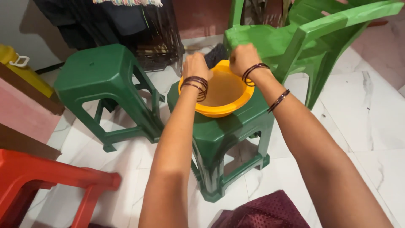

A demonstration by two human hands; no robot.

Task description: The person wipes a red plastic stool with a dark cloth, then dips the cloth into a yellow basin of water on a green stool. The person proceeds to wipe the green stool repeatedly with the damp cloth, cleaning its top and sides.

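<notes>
— So, around the bowl?
— Sits on a dark green plastic stool (pixel 228 131), the yellow bowl (pixel 219 95), roughly centred on the seat, something brownish inside, too blurred to name. Stands just to the left, a second dark green stool (pixel 105 80), apart from the first. Crowds in from the upper right, a bright green plastic chair (pixel 295 42), its seat edge just behind the bowl's far rim. Peeks out between bowl and chair, a dark object (pixel 215 54), kind unclear. Shows at the lower left, a red stool (pixel 46 177); at the far left, a yellow container (pixel 19 67) with a white handle. Hangs at the top, dark clothing over a wire rack (pixel 162 46). Lies at the bottom edge, maroon fabric (pixel 261 211). Underneath all, white marble floor (pixel 363 114).
— And the hands?
— Reach forward from below, both arms, nearly straight. Rests on the bowl's left far rim, the left hand (pixel 195 65), dark bangles at the wrist. Sits on the right far rim, the right hand (pixel 244 58), bangles at the wrist and one further down the forearm.
— Fingers?
— Curled down over the rim on both sides, seemingly gripping the bowl; hidden behind the knuckles, the fingertips, so hard to confirm how tight.
</notes>
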